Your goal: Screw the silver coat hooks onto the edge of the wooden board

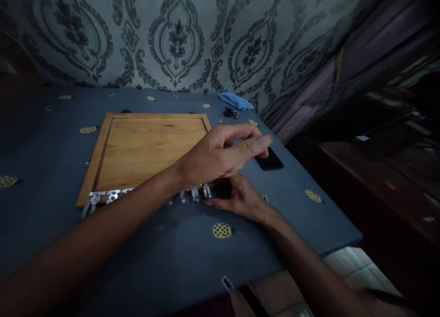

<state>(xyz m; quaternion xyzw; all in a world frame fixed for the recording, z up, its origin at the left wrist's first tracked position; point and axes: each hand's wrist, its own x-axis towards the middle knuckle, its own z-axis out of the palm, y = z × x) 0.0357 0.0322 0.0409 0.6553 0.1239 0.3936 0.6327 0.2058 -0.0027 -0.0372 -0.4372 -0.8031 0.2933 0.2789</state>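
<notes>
A framed wooden panel [144, 147] lies flat on the table. Along its near edge runs a row of small silver metal clips [195, 194]; my left forearm hides some of them. My left hand [230, 154] is raised over the panel's right side, thumb and forefinger brought together. Whatever is between those fingertips, if anything, is too small to make out. Below it, my right hand [244, 200] is curled around the panel's near right corner, its thumb beside the last clip. My left hand covers part of its fingers.
A dark blue cloth with yellow pineapples covers the table [192, 253]. A black phone [271, 161] lies to the right of the panel. Keys [231, 113] and a blue cloth [236, 101] are at the back, before a patterned wall covering [177, 37]. Dark furniture [378, 179] stands right.
</notes>
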